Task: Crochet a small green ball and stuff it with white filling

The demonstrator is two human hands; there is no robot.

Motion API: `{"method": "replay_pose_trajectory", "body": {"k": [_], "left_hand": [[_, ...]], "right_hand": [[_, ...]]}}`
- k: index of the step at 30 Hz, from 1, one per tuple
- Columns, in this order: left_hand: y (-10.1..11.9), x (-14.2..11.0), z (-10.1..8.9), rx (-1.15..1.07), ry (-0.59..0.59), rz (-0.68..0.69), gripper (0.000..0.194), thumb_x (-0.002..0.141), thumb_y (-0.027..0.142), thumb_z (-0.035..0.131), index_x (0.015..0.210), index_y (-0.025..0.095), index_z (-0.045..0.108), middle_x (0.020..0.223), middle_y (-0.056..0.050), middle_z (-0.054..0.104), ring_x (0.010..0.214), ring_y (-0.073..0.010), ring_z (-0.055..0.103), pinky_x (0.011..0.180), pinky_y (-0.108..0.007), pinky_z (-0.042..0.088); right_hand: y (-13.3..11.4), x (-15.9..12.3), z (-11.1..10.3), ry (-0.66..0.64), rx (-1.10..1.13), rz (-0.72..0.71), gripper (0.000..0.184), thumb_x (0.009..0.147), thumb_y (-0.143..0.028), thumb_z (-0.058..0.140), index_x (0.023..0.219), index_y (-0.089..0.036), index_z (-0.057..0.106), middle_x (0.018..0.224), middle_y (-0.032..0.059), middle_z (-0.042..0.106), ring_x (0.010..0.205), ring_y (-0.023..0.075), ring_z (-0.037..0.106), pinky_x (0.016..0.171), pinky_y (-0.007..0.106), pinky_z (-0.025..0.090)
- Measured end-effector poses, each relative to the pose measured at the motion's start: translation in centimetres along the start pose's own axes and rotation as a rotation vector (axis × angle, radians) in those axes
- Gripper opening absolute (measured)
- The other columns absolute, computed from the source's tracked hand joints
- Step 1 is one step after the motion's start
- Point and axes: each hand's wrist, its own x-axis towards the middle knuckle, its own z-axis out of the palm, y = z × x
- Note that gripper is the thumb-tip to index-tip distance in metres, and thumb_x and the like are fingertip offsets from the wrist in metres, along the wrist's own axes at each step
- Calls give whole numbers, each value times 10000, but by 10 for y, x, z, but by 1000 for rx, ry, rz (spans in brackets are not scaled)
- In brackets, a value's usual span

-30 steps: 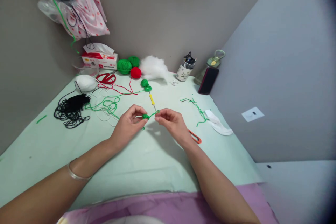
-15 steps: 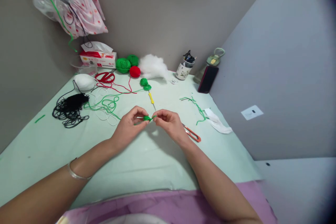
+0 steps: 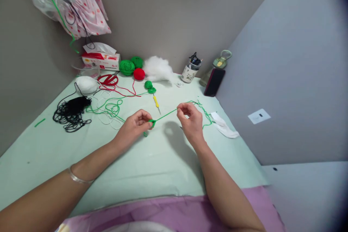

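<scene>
Left hand (image 3: 136, 126) pinching one small green yarn piece (image 3: 152, 122); right hand (image 3: 191, 121) pinching one thin green yarn strand (image 3: 167, 115), running taut between grips. Beyond grips, one yellow-handled metal hook (image 3: 156, 101), two large green yarn balls (image 3: 127, 67) lying. Hands holding farther apart than earlier.

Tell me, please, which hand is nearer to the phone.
Right. The right hand is in front of the phone, somewhat to its left; the left hand is also in front, but much farther left.
</scene>
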Motion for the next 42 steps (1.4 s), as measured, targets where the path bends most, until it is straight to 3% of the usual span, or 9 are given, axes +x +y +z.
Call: {"method": "replay_pose_trajectory", "body": {"k": [8, 14, 17, 21, 27, 33, 37, 39, 42], "left_hand": [[-5, 2, -1, -104, -2, -27, 235, 785, 332, 778, 912, 202, 629, 857, 4, 659, 814, -162, 649, 768, -298, 519], [-5, 2, -2, -129, 52, 10, 242, 791, 345, 773, 925, 211, 621, 905, 10, 639, 847, -163, 658, 782, -292, 511], [-4, 1, -1, -119, 48, 22, 239, 794, 350, 769, 919, 210, 622, 900, 10, 635, 836, -163, 652, 789, -299, 506], [-2, -1, 1, -80, 37, 43, 224, 792, 335, 775, 902, 209, 626, 875, 10, 635, 837, -166, 633, 773, -289, 478], [-1, -4, 4, -38, 12, 58, 208, 778, 297, 788, 889, 207, 637, 905, 1, 650, 893, -178, 622, 817, -295, 466], [-2, 1, -1, -68, 61, 15, 214, 785, 310, 773, 893, 204, 623, 865, 12, 639, 824, -161, 628, 770, -286, 469], [-1, 5, -7, -119, 110, 0, 243, 790, 353, 748, 914, 202, 604, 847, 15, 635, 809, -166, 654, 789, -309, 507], [-2, 5, -7, -122, 109, 13, 255, 790, 366, 750, 927, 199, 615, 873, 5, 647, 838, -171, 660, 828, -324, 520], [-3, 4, -6, -88, 88, 52, 256, 793, 364, 760, 949, 198, 642, 940, -14, 671, 895, -180, 658, 868, -330, 516]], "right_hand": [[-15, -8, 6, -290, 657, 378, 150, 776, -292, 748, 848, -219, 637, 866, 7, 729, 748, 137, 668, 769, 304, 552], [-9, -4, 6, -247, 681, 510, 276, 741, -328, 787, 960, -222, 656, 860, -5, 726, 616, 87, 569, 611, 238, 472], [-8, -7, 11, -339, 592, 559, 332, 667, -345, 847, 921, -194, 696, 821, 6, 719, 598, 87, 542, 595, 241, 451], [-13, -15, 21, -501, 482, 504, 301, 677, -416, 846, 806, -181, 709, 637, -34, 633, 573, 96, 508, 600, 252, 425], [-16, -19, 26, -461, 403, 439, 218, 695, -369, 801, 705, -183, 689, 592, -39, 603, 572, 103, 491, 593, 255, 393], [-9, -8, 15, -276, 432, 399, 157, 716, -320, 768, 775, -192, 698, 662, -21, 630, 585, 112, 505, 613, 269, 415], [-7, 4, -4, -143, 556, 330, 160, 748, -326, 718, 812, -232, 606, 891, 10, 686, 753, 138, 615, 721, 278, 493], [-9, 5, -10, -233, 674, 317, 167, 744, -312, 702, 788, -233, 561, 982, 30, 707, 760, 146, 643, 684, 278, 511], [-13, -2, -6, -449, 724, 333, 169, 828, -374, 642, 823, -226, 561, 926, 30, 713, 496, 87, 511, 473, 245, 409]]}}
